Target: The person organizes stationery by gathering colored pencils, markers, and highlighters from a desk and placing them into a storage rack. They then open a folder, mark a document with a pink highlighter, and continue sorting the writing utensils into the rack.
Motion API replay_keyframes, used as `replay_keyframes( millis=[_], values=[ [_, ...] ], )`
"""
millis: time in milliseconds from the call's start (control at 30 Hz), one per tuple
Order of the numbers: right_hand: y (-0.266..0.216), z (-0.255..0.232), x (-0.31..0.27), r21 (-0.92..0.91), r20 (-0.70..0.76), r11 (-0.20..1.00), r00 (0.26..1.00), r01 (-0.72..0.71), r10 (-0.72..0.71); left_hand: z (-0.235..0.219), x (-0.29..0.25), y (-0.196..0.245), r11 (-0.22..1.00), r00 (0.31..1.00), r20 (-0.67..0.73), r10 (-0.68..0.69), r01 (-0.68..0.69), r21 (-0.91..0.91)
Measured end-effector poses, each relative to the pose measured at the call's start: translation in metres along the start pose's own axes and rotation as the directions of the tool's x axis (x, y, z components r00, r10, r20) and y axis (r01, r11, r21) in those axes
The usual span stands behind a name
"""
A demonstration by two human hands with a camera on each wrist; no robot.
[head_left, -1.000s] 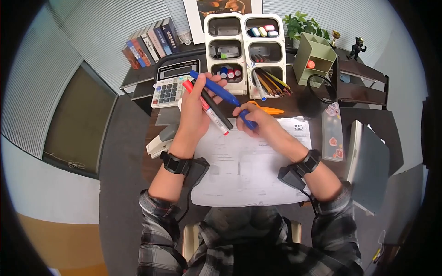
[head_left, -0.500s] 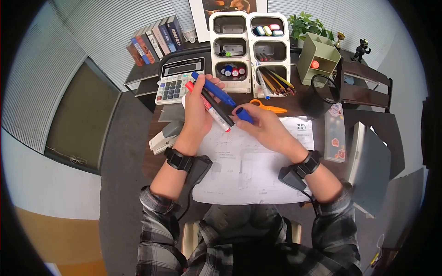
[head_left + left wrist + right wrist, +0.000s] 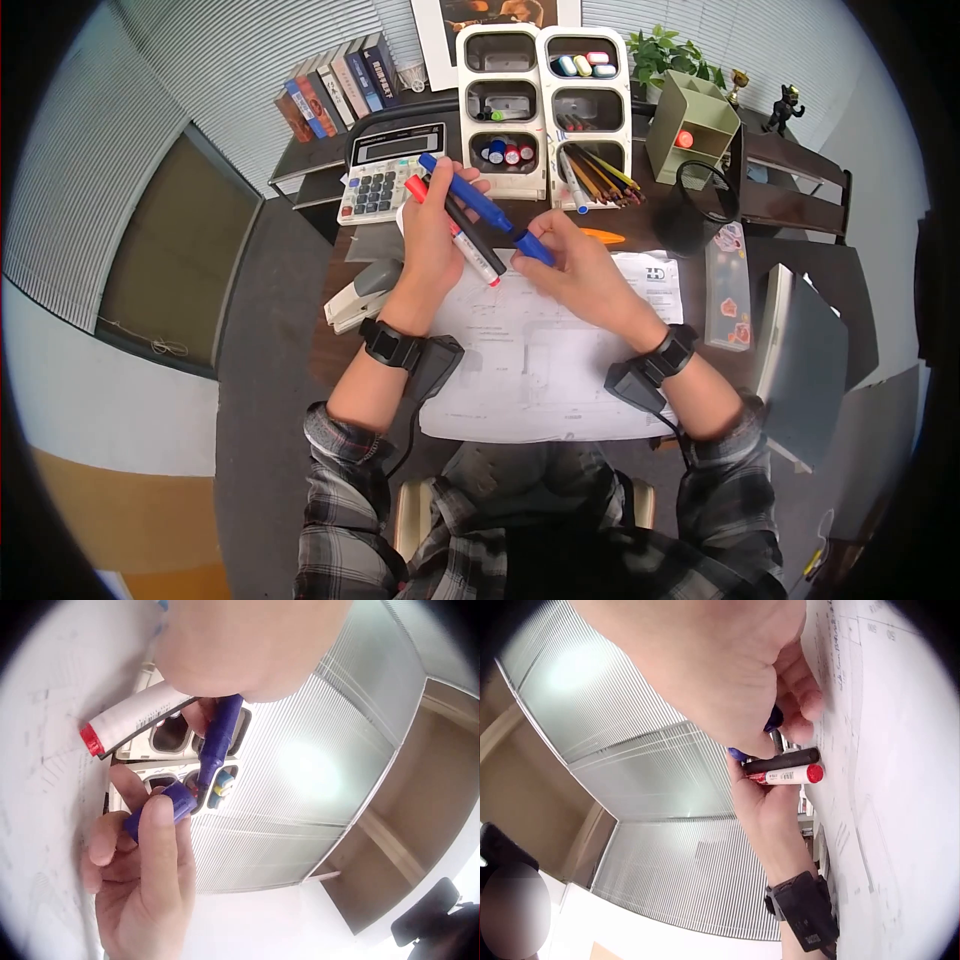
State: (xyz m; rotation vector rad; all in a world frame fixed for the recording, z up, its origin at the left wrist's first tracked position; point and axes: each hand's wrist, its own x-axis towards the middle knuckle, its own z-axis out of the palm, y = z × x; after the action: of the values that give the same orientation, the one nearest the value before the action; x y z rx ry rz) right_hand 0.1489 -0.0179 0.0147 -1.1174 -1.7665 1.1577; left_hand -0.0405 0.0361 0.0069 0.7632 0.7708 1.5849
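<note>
My left hand (image 3: pixel 432 245) holds three markers together: an uncapped blue marker (image 3: pixel 472 197), a black marker (image 3: pixel 482 242) and a red-and-white marker (image 3: pixel 474 256). The blue one points down to the right, its tip toward my right hand (image 3: pixel 592 280). Between thumb and fingers, that hand pinches a blue marker cap (image 3: pixel 180 801), its open end facing the blue marker's tip and right at it. In the right wrist view the palm mostly hides the cap, while the ends of the black and red-and-white markers show beyond it. Printed paper sheets (image 3: pixel 540 385) lie beneath both hands.
Behind the hands stands a white organizer (image 3: pixel 545 130) holding markers, pencils and erasers. A calculator (image 3: pixel 375 195) and stapler (image 3: pixel 362 298) sit left. Orange scissors (image 3: pixel 605 237), partly hidden, lie behind the right hand. A black mesh cup (image 3: pixel 690 225) and pencil case (image 3: pixel 727 290) stand right.
The right hand has turned the blue cap and brought it into line with the blue marker's tip. The left hand keeps its hold on the three markers.
</note>
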Motion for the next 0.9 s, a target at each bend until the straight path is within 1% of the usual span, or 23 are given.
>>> replay_keyframes(
  millis=[67,100,167,200,233,267,300,333,367,400,433,467,500,567,600,667,700,767,800,867,900],
  values=[
    [0.003,0.0,-0.001,0.031,0.016,0.999,0.999,0.04,-0.04,0.003,-0.001,0.001,1.0,1.0,0.0,-0.001,0.001,0.011],
    [0.006,-0.001,0.001,0.031,0.014,0.999,0.999,0.037,-0.037,0.003,-0.002,0.001,1.0,0.999,0.007,-0.031,0.031,0.006],
    [0.016,-0.002,0.006,-0.144,-0.08,0.978,0.983,0.154,-0.167,0.001,-0.001,0.001,0.998,0.998,0.013,-0.062,0.062,-0.001],
    [0.017,-0.002,0.006,-0.145,-0.079,0.978,0.983,0.152,-0.164,-0.004,0.002,0.001,0.994,0.991,0.074,-0.113,0.113,0.002],
    [0.019,-0.001,0.007,-0.087,-0.132,0.985,0.978,0.148,-0.159,-0.004,0.001,0.003,0.987,0.978,0.134,-0.161,0.161,0.009],
    [0.02,-0.001,0.007,-0.028,-0.184,0.989,0.972,0.146,-0.149,-0.003,0.0,0.003,0.987,0.978,0.132,-0.162,0.162,0.008],
    [0.02,0.0,0.007,-0.026,-0.181,0.989,0.973,0.144,-0.146,-0.002,-0.001,0.002,0.973,0.96,0.159,-0.231,0.224,0.061],
    [0.019,0.0,0.007,0.032,-0.174,0.989,0.975,0.147,-0.14,0.001,-0.005,0.003,0.952,0.936,0.182,-0.302,0.284,0.117],
    [0.018,0.0,0.007,0.09,-0.17,0.985,0.976,0.15,-0.134,0.004,-0.008,0.003,0.95,0.935,0.179,-0.306,0.288,0.12],
    [0.017,0.0,0.007,0.093,-0.172,0.985,0.976,0.147,-0.13,0.008,-0.012,0.003,0.928,0.917,0.172,-0.359,0.331,0.172],
    [0.015,-0.001,0.008,0.01,-0.223,0.985,0.96,0.173,-0.167,0.012,-0.015,0.003,0.902,0.897,0.165,-0.41,0.371,0.222],
    [0.014,-0.001,0.008,-0.076,-0.27,0.978,0.941,0.193,-0.206,0.014,-0.018,0.004,0.884,0.883,0.178,-0.435,0.382,0.268],
    [0.013,-0.003,0.008,-0.076,-0.273,0.979,0.94,0.189,-0.203,0.015,-0.02,0.004,0.883,0.88,0.18,-0.439,0.386,0.269],
    [0.013,-0.006,0.009,-0.134,-0.291,0.975,0.934,0.177,-0.209,0.017,-0.021,0.004,0.886,0.861,0.254,-0.44,0.371,0.277],
    [0.014,-0.006,0.009,-0.136,-0.29,0.975,0.934,0.175,-0.208,0.016,-0.022,0.002,0.886,0.861,0.254,-0.441,0.373,0.275],
    [0.016,-0.004,0.01,-0.094,-0.304,0.981,0.933,0.171,-0.192,0.016,-0.022,0.003,0.91,0.858,0.316,-0.404,0.34,0.238],
    [0.015,-0.004,0.01,-0.093,-0.302,0.981,0.934,0.17,-0.19,0.016,-0.024,0.003,0.909,0.859,0.314,-0.405,0.342,0.238],
    [0.009,-0.006,0.007,-0.215,-0.263,0.973,0.955,0.079,-0.136,0.026,-0.031,0.01,0.908,0.871,0.265,-0.414,0.376,0.185],
    [0.004,-0.008,0.006,-0.212,-0.267,0.974,0.955,0.076,-0.133,0.026,-0.031,0.009,0.906,0.869,0.265,-0.418,0.379,0.188],
    [-0.003,-0.011,0.004,-0.089,-0.194,0.996,0.981,-0.026,0.009,0.026,-0.03,0.006,0.91,0.861,0.299,-0.412,0.374,0.179],
    [0.002,-0.008,0.004,-0.087,-0.198,0.996,0.98,-0.029,0.011,0.022,-0.027,0.004,0.909,0.859,0.301,-0.415,0.376,0.181]
  ],
)
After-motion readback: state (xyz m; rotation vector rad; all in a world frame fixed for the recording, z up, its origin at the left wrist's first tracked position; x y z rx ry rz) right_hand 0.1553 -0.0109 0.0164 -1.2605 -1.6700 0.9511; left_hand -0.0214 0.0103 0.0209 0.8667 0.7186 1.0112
